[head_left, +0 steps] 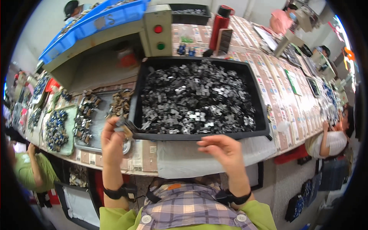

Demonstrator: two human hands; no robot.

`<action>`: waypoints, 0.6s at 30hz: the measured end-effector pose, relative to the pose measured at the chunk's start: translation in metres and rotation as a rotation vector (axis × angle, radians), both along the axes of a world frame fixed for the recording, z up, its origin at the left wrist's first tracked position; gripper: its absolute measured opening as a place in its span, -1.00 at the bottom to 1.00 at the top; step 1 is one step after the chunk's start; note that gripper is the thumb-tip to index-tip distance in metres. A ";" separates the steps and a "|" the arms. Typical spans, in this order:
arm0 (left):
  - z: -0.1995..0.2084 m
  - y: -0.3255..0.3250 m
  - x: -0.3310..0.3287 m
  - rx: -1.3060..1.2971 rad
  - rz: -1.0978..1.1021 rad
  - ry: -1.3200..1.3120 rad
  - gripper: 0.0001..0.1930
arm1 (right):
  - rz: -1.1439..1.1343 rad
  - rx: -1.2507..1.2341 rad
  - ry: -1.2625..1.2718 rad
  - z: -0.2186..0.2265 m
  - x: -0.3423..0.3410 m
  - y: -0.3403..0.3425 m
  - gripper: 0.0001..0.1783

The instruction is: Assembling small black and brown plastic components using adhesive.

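Fingers [108, 125] of the left hand [110, 141] are pinched around a small grey-and-tan metal part [126, 131], held just off the front left corner of a black plastic bin [176, 137]. The right hand [229, 154] hangs near the bin's front edge, its fingers loosely bent with the thumb close to them; I cannot tell whether anything small sits between them. Both wrists wear black bands.

The bin is heaped with black and silvery metal pieces [199, 99]. Left of it, partly behind the left hand, a steel tray [100, 122] carries two piles of tan-and-dark parts, and beside that a pale green tray [71, 119] holds blue-and-silver ones. A white sheet [180, 155] covers the surface [143, 155] in front of the bin.

Behind stands a beige machine housing [152, 17] with a red button and a green button; a blue plastic bin [124, 15] rests on top. Farther back are a red bottle [219, 28], a smartphone [224, 40] leaning beside it and a second black bin [209, 17]. Co-workers sit at both sides.
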State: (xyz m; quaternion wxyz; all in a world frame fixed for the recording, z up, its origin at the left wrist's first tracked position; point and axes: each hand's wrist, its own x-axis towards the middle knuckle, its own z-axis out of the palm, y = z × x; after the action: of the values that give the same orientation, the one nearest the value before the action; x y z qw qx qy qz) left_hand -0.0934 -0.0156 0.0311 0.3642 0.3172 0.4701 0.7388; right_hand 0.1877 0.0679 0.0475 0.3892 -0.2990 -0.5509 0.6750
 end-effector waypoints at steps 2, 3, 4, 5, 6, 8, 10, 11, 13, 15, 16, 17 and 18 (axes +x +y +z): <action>-0.002 -0.003 -0.056 0.058 0.092 0.102 -0.65 | -0.102 0.021 -0.020 0.003 0.022 0.003 -0.78; 0.003 -0.004 -0.083 -0.009 0.210 0.131 -0.65 | -0.168 0.027 -0.041 0.004 0.033 0.005 -0.80; 0.008 0.001 -0.109 -0.075 0.319 0.152 -0.63 | -0.252 0.047 -0.079 0.005 0.044 0.005 -0.80; 0.010 0.004 -0.134 -0.134 0.404 0.292 -0.65 | -0.327 0.085 -0.142 0.003 0.055 0.005 -0.79; 0.009 0.011 -0.158 -0.195 0.481 0.429 -0.66 | -0.393 0.107 -0.158 0.004 0.061 0.005 -0.80; 0.014 0.018 -0.194 -0.480 0.574 0.794 -0.68 | -0.453 0.133 -0.120 0.000 0.072 0.007 -0.80; -0.013 0.026 -0.225 -0.629 0.536 1.192 -0.65 | -0.489 0.131 -0.097 -0.006 0.077 0.008 -0.80; -0.017 0.032 -0.223 -0.718 0.536 1.233 -0.63 | -0.483 0.138 -0.092 -0.007 0.077 0.007 -0.80; -0.024 0.044 -0.219 -0.819 0.551 1.302 -0.67 | -0.485 0.124 -0.116 -0.005 0.076 0.004 -0.80; -0.026 0.048 -0.219 -0.850 0.597 1.344 -0.68 | -0.465 0.126 -0.131 -0.005 0.074 0.001 -0.80; -0.028 0.049 -0.219 -0.889 0.642 1.388 -0.69 | -0.441 0.121 -0.146 -0.005 0.073 0.000 -0.80; -0.033 0.048 -0.224 -0.888 0.674 1.454 -0.73 | -0.434 0.121 -0.144 -0.005 0.073 0.001 -0.80; -0.038 0.046 -0.228 -0.886 0.674 1.451 -0.73 | -0.435 0.124 -0.145 -0.006 0.073 0.001 -0.80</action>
State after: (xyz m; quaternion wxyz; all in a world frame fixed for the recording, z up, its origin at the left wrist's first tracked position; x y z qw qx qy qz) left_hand -0.3215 0.0308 -0.0064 -0.1673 0.3809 0.8919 0.1772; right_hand 0.2612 0.0687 0.0412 0.5022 -0.4340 -0.5404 0.5171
